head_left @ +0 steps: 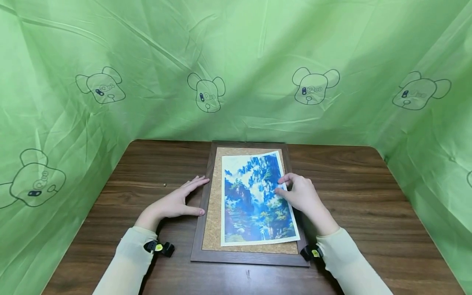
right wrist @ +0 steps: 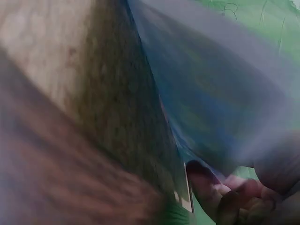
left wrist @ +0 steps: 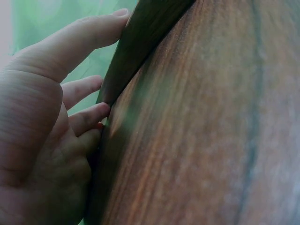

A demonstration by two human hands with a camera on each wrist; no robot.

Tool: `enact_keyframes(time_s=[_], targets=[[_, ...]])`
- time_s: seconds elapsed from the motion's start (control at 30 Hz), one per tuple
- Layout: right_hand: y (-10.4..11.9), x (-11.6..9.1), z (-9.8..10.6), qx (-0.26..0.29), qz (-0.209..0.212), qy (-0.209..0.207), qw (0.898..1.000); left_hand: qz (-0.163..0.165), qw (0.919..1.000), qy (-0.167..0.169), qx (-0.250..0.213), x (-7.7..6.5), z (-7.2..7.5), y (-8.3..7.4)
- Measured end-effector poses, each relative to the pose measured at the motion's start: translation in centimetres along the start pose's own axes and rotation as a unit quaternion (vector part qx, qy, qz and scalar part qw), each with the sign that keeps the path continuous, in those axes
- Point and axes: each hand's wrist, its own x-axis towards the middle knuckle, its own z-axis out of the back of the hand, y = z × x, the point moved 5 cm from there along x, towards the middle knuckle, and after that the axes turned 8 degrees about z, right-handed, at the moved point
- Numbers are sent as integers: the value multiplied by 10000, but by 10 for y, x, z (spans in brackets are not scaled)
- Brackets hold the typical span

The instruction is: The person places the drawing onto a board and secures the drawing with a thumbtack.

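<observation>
A cork board [head_left: 214, 235] with a dark brown wooden frame [head_left: 250, 257] lies flat on the table. Over the cork is a white-bordered landscape print [head_left: 254, 196] in blue and green, slightly tilted. My right hand [head_left: 304, 196] pinches the print's right edge between thumb and fingers; in the right wrist view the print [right wrist: 201, 89] stands up off the cork [right wrist: 131, 93] at an angle. At the frame's left side, my left hand [head_left: 175, 203] touches the outer edge with spread fingers. The left wrist view shows its thumb [left wrist: 79, 44] against the frame's side.
The brown wood-grain table [head_left: 350, 176] runs to a green cloth [head_left: 254, 61] that hangs behind and at both sides. A tiny round bit [head_left: 164, 184] lies left of the frame. Small black cameras sit at both wrists.
</observation>
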Motion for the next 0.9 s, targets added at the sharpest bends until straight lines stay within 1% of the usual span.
enact_keyframes(time_s=[0.1, 0.2, 0.5, 0.77, 0.9], targets=[[-6, 1, 0, 113, -138, 126, 9998, -13, 10000, 13, 31, 0, -1, 0], [-10, 1, 0, 242, -197, 149, 9994, -6, 10000, 21, 46, 1, -1, 1], [-18, 6, -4, 508, -174, 213, 9983, 70, 9999, -6, 79, 0, 0, 3], [-22, 8, -6, 271, -4, 72, 9996, 18, 10000, 26, -1, 2, 1, 0], [-23, 9, -9, 96, 127, 159, 9997, -21, 10000, 33, 14, 3, 0, 0]])
